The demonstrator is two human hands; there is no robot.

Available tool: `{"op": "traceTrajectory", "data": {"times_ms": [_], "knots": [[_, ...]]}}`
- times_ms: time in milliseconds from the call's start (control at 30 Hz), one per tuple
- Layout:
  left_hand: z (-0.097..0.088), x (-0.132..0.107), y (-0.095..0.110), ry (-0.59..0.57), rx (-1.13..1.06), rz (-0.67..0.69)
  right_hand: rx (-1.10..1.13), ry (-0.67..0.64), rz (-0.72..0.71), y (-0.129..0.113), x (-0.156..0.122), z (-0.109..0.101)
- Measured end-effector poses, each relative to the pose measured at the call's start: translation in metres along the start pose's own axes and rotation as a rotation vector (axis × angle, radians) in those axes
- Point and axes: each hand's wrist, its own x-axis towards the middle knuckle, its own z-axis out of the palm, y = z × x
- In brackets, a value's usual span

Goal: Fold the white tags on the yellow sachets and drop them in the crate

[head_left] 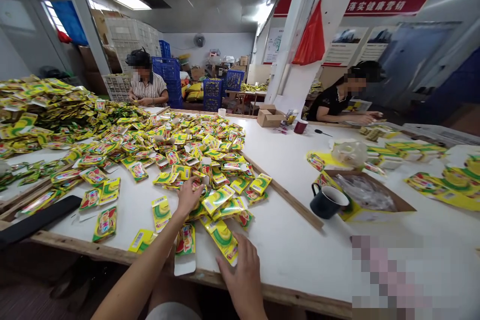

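Observation:
My left hand (pixel 189 194) reaches into the near edge of a pile of small yellow-and-green cartons (pixel 213 147). Its fingers are spread and touch the cartons; I see nothing gripped in them. Nearer the table's front edge, my right hand (pixel 244 266) closes its thumb and fingers around the lower end of a yellow carton (pixel 220 236) with a green melon picture. Between my arms, a carton with an open white flap (pixel 185 242) lies at the edge. Loose cartons lie left of my forearm, among them one with red lettering (pixel 105 223).
A wooden strip (pixel 283 192) borders the pile on the right. Beyond it stand a dark mug (pixel 328 201) and an open box with clear plastic bags (pixel 365 192). A black bar (pixel 41 220) juts in from the left. Two people sit across the table.

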Motion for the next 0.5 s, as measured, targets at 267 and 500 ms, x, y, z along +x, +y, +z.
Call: {"op": "traceTrajectory", "data": {"times_ms": [267, 500], "knots": [[-0.035, -0.093, 0.029, -0.3, -0.31, 0.441, 0.154, -0.044, 0.056, 0.011, 0.028, -0.028], [0.015, -0.165, 0.061, -0.342, -0.732, 0.273, 0.329, 0.021, 0.209, 0.008, 0.041, -0.056]]}}
